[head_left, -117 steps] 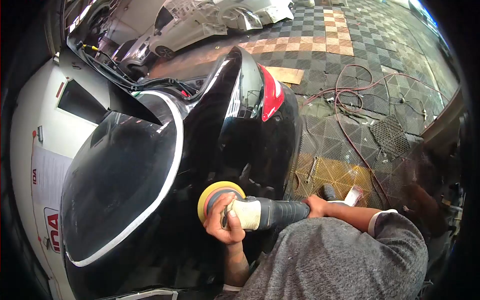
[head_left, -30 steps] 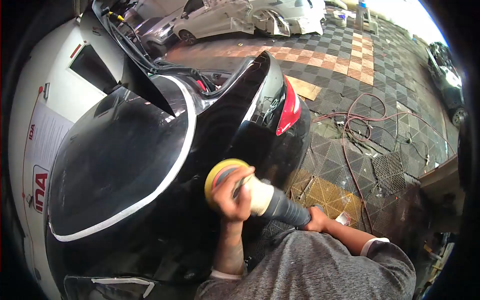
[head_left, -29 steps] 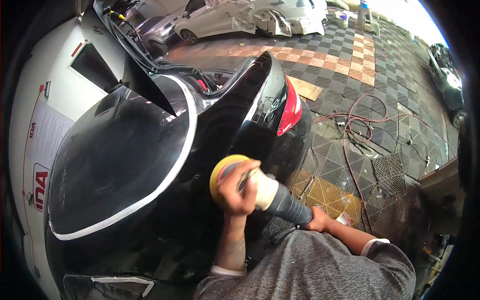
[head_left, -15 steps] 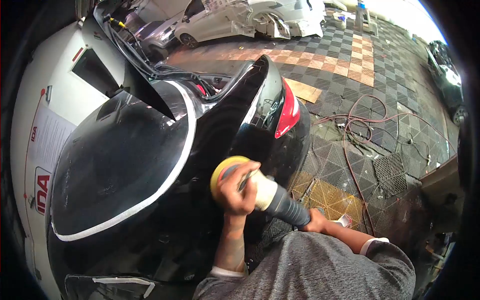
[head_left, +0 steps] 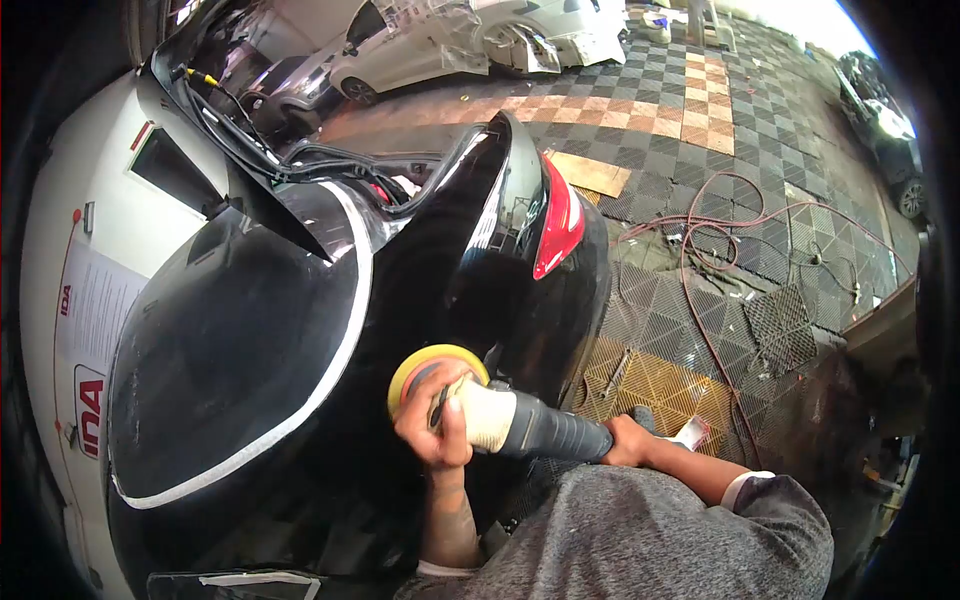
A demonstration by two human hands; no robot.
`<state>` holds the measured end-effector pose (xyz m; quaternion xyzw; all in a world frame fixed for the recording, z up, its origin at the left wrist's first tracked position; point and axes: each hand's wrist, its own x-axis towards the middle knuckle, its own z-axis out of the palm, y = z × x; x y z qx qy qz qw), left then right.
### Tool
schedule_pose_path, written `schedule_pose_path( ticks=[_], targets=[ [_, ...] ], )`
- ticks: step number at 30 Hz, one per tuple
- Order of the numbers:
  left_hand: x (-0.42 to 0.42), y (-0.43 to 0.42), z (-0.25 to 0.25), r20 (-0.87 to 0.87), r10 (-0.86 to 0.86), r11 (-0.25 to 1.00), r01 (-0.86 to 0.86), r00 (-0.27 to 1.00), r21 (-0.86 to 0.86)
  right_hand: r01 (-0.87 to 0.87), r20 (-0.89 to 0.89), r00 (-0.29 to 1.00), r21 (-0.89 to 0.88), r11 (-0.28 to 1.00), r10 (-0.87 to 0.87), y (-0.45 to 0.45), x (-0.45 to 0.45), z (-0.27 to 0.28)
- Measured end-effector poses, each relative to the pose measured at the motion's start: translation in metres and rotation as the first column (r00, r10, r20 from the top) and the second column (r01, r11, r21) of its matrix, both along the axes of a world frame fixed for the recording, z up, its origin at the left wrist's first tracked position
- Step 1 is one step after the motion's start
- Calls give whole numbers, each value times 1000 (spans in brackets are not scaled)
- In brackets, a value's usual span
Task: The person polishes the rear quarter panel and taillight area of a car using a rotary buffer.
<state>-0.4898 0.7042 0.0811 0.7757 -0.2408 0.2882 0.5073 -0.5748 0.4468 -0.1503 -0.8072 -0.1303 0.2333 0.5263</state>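
Note:
A car polisher (head_left: 487, 415) with a cream head and a dark ribbed grip is held in both hands. Its round yellow pad (head_left: 472, 364) lies against the glossy black car body panel (head_left: 420, 300). My left hand (head_left: 435, 418) is closed around the front of the polisher, just behind the pad. At the rear end of the dark grip, my right hand (head_left: 627, 442) is wrapped around it. White masking tape (head_left: 340, 360) borders the car's window area left of the pad. A red tail light (head_left: 560, 225) sits farther up the panel.
A white car (head_left: 420, 50) partly covered in plastic stands at the back. A reddish hose (head_left: 690, 290) is coiled on the tiled floor at right. A white board with a printed sheet (head_left: 98, 300) stands at left. Another dark car (head_left: 878, 130) is at far right.
The polisher has moved left and slightly down across the black panel, both hands still on it. Its body now lies more level. The camera view has shifted a little.

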Motion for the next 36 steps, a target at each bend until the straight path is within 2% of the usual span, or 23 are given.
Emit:
schedule_pose_path(
  ticks=[1,2,4,5,7,9,11,13,15,17,20,23,27,28,31,33,35,36],
  targets=[
    [17,-6,-1,21,-31,999,31,999,19,24,-69,997,-7,1000,-24,-8,7,16],
    [31,-14,-1,-28,-33,999,34,999,19,47,-139,989,-14,999,-48,-16,15,28],
    [61,-36,1,-112,-84,996,81,990,-31,94,-149,984,-3,996,-94,-30,32,40],
    [79,-50,7,-54,-103,994,105,993,30,145,-167,976,4,989,-143,-37,41,45],
    [103,-73,13,-132,-121,992,125,984,19,163,-169,972,-28,986,-166,-50,57,47],
    [117,-85,11,-138,-118,993,121,983,10,192,-134,973,13,981,-188,-62,71,38],
    [117,-87,11,-145,-109,994,111,983,3,165,-166,973,11,986,-161,-69,81,27],
    [96,-74,9,-48,26,996,-22,999,84,44,-109,993,-12,999,-45,-73,87,18],
    [75,-55,2,24,50,999,-51,998,19,-23,-57,998,-6,1000,22,-70,89,42],
    [55,-49,1,30,85,995,-83,996,-58,-110,-21,994,-98,989,109,-66,95,48],
    [58,-57,-3,-1,93,990,-93,996,-109,-101,16,995,-92,991,103,-72,105,25],
    [86,-74,0,-60,89,992,-93,994,-80,-68,-55,996,-66,995,65,-91,119,39],
    [142,-119,17,-60,-2,1000,2,998,9,39,-78,996,-18,999,-40,-109,133,23],
    [158,-125,17,-80,-40,999,43,996,34,53,-128,990,-21,998,-55,-112,137,31],
    [171,-136,16,-142,-109,994,105,984,-37,76,-113,991,-5,997,-76,-114,138,38],
    [160,-125,16,-104,-51,999,53,993,11,92,-107,990,7,996,-91,-110,137,34],
    [140,-100,3,-54,15,1000,-14,998,23,45,-89,995,-2,999,-45,-101,129,21],
    [124,-95,7,-51,44,999,-44,998,-6,-24,-111,994,-30,999,21,-99,126,39]
  ],
)
